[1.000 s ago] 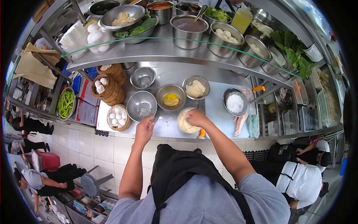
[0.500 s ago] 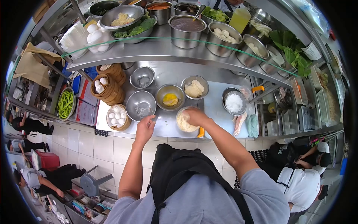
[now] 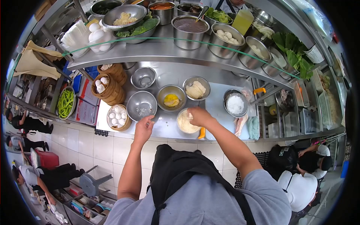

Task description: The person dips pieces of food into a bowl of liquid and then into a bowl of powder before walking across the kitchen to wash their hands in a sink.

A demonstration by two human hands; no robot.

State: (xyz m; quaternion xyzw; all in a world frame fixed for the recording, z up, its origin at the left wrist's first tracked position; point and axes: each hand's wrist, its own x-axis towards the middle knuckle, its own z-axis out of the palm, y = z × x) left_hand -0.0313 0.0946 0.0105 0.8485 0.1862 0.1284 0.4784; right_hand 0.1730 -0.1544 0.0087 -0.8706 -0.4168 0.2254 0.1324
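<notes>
My right hand [image 3: 201, 116] is over the right side of a bowl of pale crumbs [image 3: 186, 125], fingertips bunched together; what they hold, if anything, I cannot make out. Below the steel bowl with a little white residue [image 3: 141, 105], my left hand [image 3: 144, 128] hovers with loosely bent fingers apart, holding nothing. Between and beyond the hands stands a bowl of beaten egg [image 3: 171, 98] with a coated piece in the yolk. Behind it is a bowl of pale dough-like mixture [image 3: 195, 88]. A bowl of white powder [image 3: 235, 103] rests on the cutting board [image 3: 216, 108] at right.
Stacked bamboo steamers [image 3: 108, 90] and a steamer of white balls [image 3: 119, 117] stand at left. An orange handle [image 3: 202, 132] lies by the crumbs. Raw meat [image 3: 240, 125] and a green cloth [image 3: 254, 128] lie at right. A loaded steel shelf [image 3: 157, 48] overhangs the counter.
My right hand has lifted slightly out of the crumbs and shifted right, showing more of the bowl. My left hand has drifted a little to the left.
</notes>
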